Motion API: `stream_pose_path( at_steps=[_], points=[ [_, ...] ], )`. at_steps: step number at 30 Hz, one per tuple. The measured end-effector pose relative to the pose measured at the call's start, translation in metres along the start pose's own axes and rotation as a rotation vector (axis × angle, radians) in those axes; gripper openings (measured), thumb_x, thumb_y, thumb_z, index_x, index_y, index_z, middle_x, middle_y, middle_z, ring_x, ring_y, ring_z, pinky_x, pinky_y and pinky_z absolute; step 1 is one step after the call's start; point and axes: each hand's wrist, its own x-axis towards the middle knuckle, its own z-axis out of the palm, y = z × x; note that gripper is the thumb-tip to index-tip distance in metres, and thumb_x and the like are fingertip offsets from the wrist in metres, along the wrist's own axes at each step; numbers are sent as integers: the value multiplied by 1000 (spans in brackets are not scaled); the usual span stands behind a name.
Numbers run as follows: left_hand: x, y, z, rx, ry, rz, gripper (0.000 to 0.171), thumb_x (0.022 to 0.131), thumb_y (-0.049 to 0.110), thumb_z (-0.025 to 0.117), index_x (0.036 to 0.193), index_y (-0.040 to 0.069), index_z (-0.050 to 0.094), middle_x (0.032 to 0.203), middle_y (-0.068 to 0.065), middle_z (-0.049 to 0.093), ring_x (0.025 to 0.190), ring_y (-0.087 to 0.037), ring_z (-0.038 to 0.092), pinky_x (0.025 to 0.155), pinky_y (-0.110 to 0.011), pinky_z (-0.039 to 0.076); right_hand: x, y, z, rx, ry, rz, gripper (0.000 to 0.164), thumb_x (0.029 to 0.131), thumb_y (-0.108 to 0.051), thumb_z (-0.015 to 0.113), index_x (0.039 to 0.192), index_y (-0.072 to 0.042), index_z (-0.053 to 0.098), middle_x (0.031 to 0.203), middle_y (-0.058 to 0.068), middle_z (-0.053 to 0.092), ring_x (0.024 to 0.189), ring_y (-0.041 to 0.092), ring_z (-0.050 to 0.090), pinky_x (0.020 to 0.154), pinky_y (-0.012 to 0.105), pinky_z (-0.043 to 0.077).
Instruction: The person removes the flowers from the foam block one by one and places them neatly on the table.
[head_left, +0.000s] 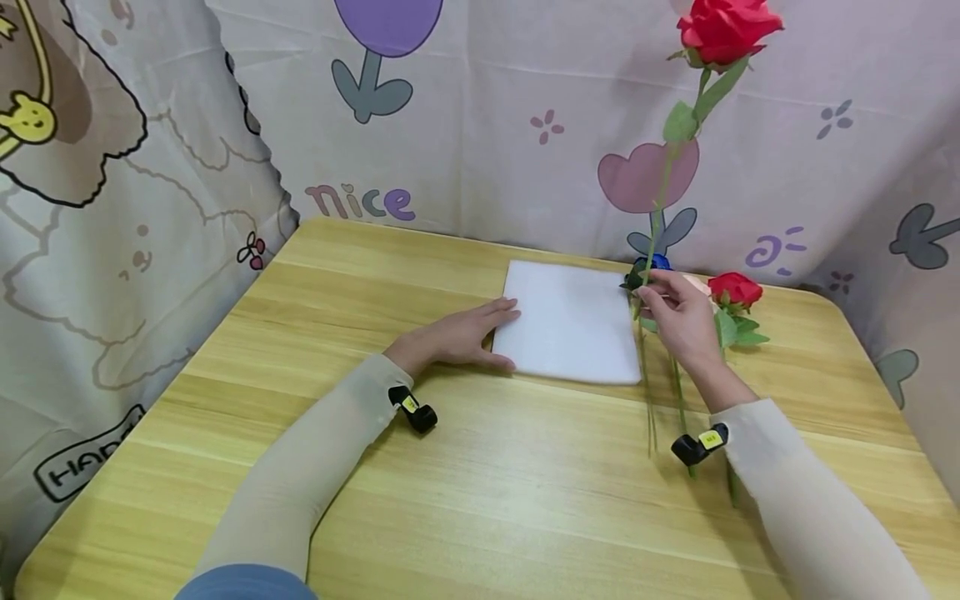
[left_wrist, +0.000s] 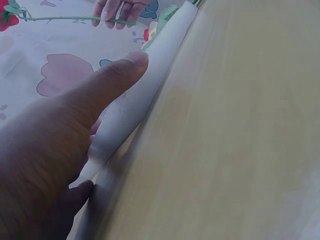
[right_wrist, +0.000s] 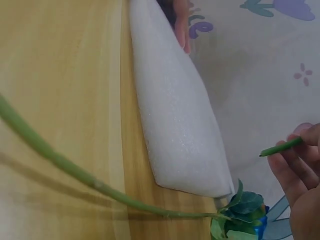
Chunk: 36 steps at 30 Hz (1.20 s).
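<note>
A white foam sheet (head_left: pixel 566 325) lies flat on the wooden table. At its left edge rests my left hand (head_left: pixel 461 337), fingers and thumb extended against the foam. My right hand (head_left: pixel 684 323) pinches the green stem of a tall red artificial rose (head_left: pixel 727 33) near its lower end. This rose stands nearly upright above the sheet's right edge, its bloom high against the cloth. In the right wrist view, the cut stem end (right_wrist: pixel 280 148) sticks out past the fingertips, apart from the foam (right_wrist: pixel 175 110).
Right of the foam lie other artificial flowers: a red rose (head_left: pixel 737 289), a pale one (head_left: pixel 699 285) partly behind the right hand, and a blue one (head_left: pixel 660 262). Their stems point toward the front of the table (head_left: pixel 480 492). Patterned cloth (head_left: pixel 495 167) hangs behind and on both sides.
</note>
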Motion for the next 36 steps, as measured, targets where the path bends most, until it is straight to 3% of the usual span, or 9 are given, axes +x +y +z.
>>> stream_pose_path(
  at_steps=[8,14,22,26,31,36],
  points=[
    [0,0,0,-5,4,2,107,81,76,56,158,14,16,164,1,3,148,-15,4,118,-33,12,-13,-1,-10,41,-23,-34,36,97,-6,60,130,8,54,93,-2,67,81,5,68,72,21,56],
    [-1,0,0,-7,2,-1,105,81,75,56,158,14,17,164,1,3,148,-15,4,119,-34,12,-24,-2,-17,48,-28,-30,36,97,-9,61,129,8,55,96,1,68,82,7,69,73,23,56],
    [-1,0,1,-6,-4,-4,105,82,74,57,158,14,16,164,1,3,148,-15,4,119,-33,12,-40,0,-30,66,-6,-26,25,97,-10,61,121,-4,62,96,-4,66,81,5,68,71,21,56],
    [0,0,0,-3,-8,-6,105,82,74,56,158,15,16,164,2,3,148,-14,3,119,-33,12,-48,2,-39,134,-4,-37,22,97,-7,61,119,-6,63,96,-2,65,82,6,69,71,20,56],
    [1,-1,1,0,-5,-3,105,82,75,56,158,15,16,164,2,3,148,-14,3,119,-33,12,-57,6,-51,224,-19,-49,28,95,-3,62,123,-2,62,98,1,64,82,7,69,70,20,56],
    [1,-1,1,4,-1,4,105,82,75,55,158,14,16,164,2,3,148,-14,4,119,-33,12,-67,11,-60,189,-16,-41,28,96,-4,61,123,1,61,101,1,64,82,5,68,69,19,56]
  ],
)
